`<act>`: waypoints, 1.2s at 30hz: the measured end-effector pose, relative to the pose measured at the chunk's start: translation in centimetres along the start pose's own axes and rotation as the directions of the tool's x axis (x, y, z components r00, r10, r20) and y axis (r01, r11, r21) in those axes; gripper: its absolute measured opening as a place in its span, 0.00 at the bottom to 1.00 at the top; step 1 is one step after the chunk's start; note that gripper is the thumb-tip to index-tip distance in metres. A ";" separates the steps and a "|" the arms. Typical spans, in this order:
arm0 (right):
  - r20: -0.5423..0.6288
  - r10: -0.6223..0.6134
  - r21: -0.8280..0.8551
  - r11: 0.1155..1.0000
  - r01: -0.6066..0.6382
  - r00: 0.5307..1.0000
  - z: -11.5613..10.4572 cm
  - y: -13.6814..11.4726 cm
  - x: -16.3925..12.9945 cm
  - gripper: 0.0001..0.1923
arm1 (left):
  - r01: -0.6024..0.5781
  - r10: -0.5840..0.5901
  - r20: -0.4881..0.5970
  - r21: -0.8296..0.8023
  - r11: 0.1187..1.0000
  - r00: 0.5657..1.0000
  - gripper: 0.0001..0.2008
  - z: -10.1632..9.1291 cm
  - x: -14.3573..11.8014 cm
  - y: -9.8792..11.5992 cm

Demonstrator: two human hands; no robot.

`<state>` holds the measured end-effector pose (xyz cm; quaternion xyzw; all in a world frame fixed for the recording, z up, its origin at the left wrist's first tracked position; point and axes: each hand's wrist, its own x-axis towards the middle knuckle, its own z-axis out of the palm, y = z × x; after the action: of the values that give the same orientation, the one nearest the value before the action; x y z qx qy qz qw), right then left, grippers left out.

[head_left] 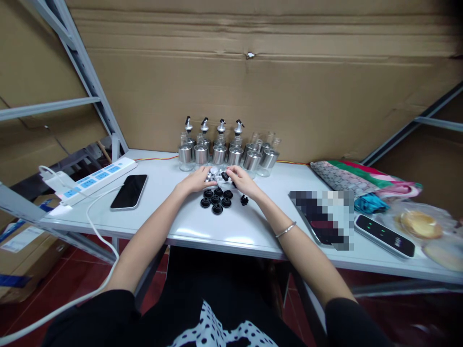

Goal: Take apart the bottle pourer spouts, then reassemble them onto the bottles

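- In the centre of the frame, the right hand [243,181] seems to pinch a small black piece [224,176] at its fingertips; the long axis of this piece appears tilted, going down to the right.
- The piece lies to the left of the right hand, which is nearer than the left hand [197,180].
- The left hand is beside the silver parts [210,177]; whether it grips any, I cannot tell.
- Just below are 7 black stoppers [216,198].
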<state>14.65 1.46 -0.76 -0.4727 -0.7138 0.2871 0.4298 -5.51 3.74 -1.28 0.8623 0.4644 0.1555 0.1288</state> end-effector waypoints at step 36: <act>0.535 0.130 -0.245 0.969 0.006 0.835 -1.9 -4.2 -2.7 0.10 | 0.004 -0.004 -0.001 0.009 1.000 1.000 0.28 -0.3 0.0 -0.5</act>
<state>15.03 -2.63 2.70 -0.4416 -0.8200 0.3367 0.1389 -5.99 4.04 -1.22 0.8620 0.4667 0.1535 0.1251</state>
